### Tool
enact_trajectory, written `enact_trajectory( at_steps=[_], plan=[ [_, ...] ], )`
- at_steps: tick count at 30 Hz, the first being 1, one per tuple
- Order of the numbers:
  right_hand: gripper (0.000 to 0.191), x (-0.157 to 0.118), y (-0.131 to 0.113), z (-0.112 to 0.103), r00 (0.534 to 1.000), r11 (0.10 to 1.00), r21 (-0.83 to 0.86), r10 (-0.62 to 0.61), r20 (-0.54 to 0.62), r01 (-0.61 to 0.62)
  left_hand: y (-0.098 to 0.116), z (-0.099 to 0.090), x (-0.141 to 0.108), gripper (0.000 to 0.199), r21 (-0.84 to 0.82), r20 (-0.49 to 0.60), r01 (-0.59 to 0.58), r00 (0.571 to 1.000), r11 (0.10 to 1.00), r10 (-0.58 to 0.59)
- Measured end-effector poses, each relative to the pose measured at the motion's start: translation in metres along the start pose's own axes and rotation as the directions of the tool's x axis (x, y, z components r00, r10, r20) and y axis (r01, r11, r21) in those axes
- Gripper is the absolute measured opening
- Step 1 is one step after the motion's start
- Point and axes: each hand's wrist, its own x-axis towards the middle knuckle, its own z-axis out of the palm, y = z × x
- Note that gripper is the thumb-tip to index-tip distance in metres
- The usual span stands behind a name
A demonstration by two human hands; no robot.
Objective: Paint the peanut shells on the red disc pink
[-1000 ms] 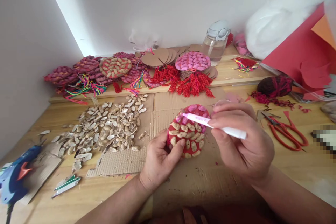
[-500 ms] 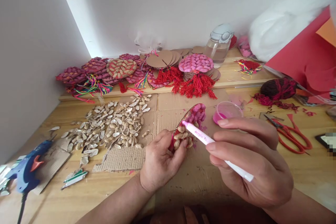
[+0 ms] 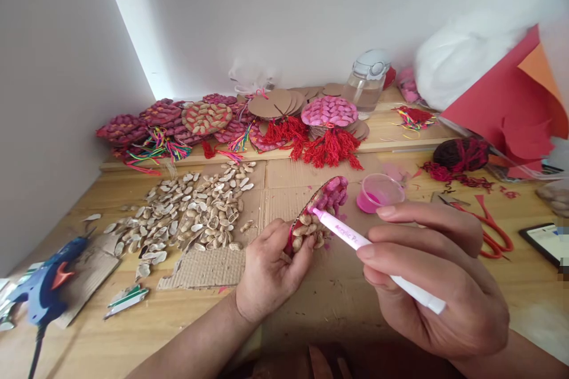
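The tabletop (image 3: 169, 315) is carrying everything, with peanut shells (image 3: 213, 213) lying well off beyond and left of the left hand's fingers. The right hand (image 3: 444, 284) is gripping a white pen (image 3: 345, 233), thumb and fingers closing round mid-barrel; the left hand (image 3: 272, 266) is pinching the peanut disc (image 3: 329, 196) by its lower left edge, thumb lying on the nut side. Main change: a second ago the disc was facing the camera, now it is standing nearly edge-on, rim up, peanut face turning toward the right fingers. Over the last half second it is barely shifting. Probably the tilt is presenting the peanuts by the rim to the nib, with the colouring only part done: far nuts are showing pink, those next to the left thumb plain. Seen edge-on, the disc's long axis is running from the left fingers up and rightward, away from the wearer. Pen is pointing up-left and away, tail sticking out below the right fingers. Paint cup (image 3: 384, 182) is sitting just beyond the right fingertips. Nib (image 3: 315, 211) is meeting the disc near the rim; can't tell if touching.
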Motion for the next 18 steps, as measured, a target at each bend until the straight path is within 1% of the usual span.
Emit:
enact_trajectory(
  at_steps=[3,7,11,18],
  plan=[
    [0.026,0.0004,0.0005,0.0012,1.000,1.000,0.007,-0.001,-0.006,0.001,-0.0015,0.0000,-0.0017,0.031,-0.001,0.009,-0.011,1.000,1.000,0.011],
    [0.022,0.0011,-0.0045,0.0045,1.000,1.000,0.018,0.011,-0.004,-0.011,-0.0035,0.0015,-0.0030,0.032,-0.026,0.032,-0.008,0.999,1.000,0.008],
    [0.020,0.0016,-0.0082,0.0071,1.000,1.000,0.026,0.017,-0.014,-0.017,-0.0036,0.0017,-0.0027,0.033,-0.025,0.026,-0.002,1.000,1.000,0.003],
    [0.021,0.0027,0.0000,0.0040,0.999,1.000,-0.029,-0.003,-0.032,0.002,-0.0023,0.0005,-0.0015,0.028,-0.022,0.034,-0.028,0.999,0.999,0.029]
  ],
)
